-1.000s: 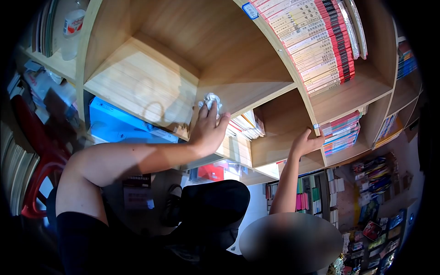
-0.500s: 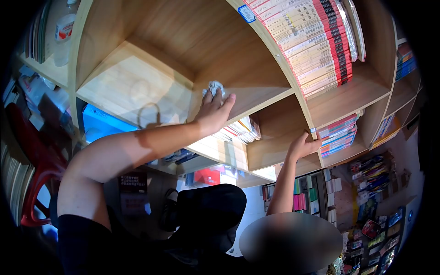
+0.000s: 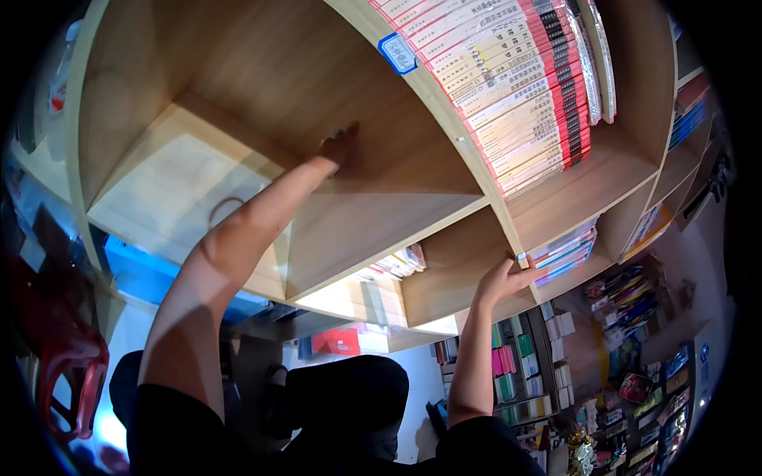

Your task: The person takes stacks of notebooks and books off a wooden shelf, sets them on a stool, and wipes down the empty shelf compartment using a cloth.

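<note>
Deep inside a wooden shelf compartment point(image 3: 381, 95), my left hand point(image 3: 340, 151) reaches to the shaded back panel. Its fingers press a crumpled white cloth point(image 3: 338, 132) against the wood; only a little of the cloth shows. Lower right, my right hand point(image 3: 506, 282) grips the front edge of an upright shelf board point(image 3: 522, 252), with its thumb near a small label. Behind the board, its other fingers are partly hidden.
Red-and-white books point(image 3: 516, 103) fill the upper right compartment beside a blue-edged label point(image 3: 398, 53). More books point(image 3: 565, 250) stand below them. A blue box point(image 3: 143, 266) lies lower left, above a red chair point(image 3: 71, 373). Bookshelves point(image 3: 516, 357) and assorted goods are at right.
My left hand has moved with the cloth from the compartment's lower side up onto its back panel. My right hand keeps its hold on the board. The view has shifted closer to the shelf.
</note>
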A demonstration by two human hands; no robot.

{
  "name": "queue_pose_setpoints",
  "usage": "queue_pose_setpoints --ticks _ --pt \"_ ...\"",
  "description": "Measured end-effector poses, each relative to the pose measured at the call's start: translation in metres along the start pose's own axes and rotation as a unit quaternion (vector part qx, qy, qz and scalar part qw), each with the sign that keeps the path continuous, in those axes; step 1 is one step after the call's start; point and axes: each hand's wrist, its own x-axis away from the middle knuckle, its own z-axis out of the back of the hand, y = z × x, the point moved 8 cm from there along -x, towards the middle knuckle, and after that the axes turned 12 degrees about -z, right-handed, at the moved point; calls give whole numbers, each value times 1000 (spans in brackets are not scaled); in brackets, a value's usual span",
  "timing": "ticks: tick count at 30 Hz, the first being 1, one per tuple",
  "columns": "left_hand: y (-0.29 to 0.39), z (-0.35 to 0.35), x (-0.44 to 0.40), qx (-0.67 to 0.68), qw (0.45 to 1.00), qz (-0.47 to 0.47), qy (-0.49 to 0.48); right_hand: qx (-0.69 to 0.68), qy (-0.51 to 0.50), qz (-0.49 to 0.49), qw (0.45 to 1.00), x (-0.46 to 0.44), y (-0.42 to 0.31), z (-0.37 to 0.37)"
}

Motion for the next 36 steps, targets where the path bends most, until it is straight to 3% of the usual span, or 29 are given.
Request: queue_pose_setpoints --ticks 2,5,8,12,18,21,24,26,27,28,30,36 --pt "-10 1 -19 4 999 -41 -18 -7 -10 -8 1000 -1 3 -1" --pt "-45 10 -36 72 997 31 -24 6 -8 16 1000 2 -3 0" --pt "-45 17 -40 136 990 -34 18 45 14 50 998 5 -2 0" --pt "-48 13 -41 139 990 -7 7 51 8 55 997 4 -4 0" --pt "-3 10 -37 131 967 -205 81 36 3 76 996 4 -1 3" --pt "18 7 -10 30 994 -104 2 38 17 82 996 4 -3 4" --pt "13 -6 24 23 996 61 -67 33 9 72 997 3 -5 7" --pt "50 -3 64 97 992 -66 -39 18 -5 76 997 3 -8 8" --pt "45 -6 76 54 996 -4 -73 17 -7 71 997 3 -8 10" --pt "52 -9 90 50 996 -3 -74 11 -23 64 998 3 -8 10" --pt "85 -19 120 73 989 -123 -47 0 -55 52 997 2 -9 10" --pt "132 -27 204 -47 983 -168 -49 4 -61 50 997 -2 -1 11"
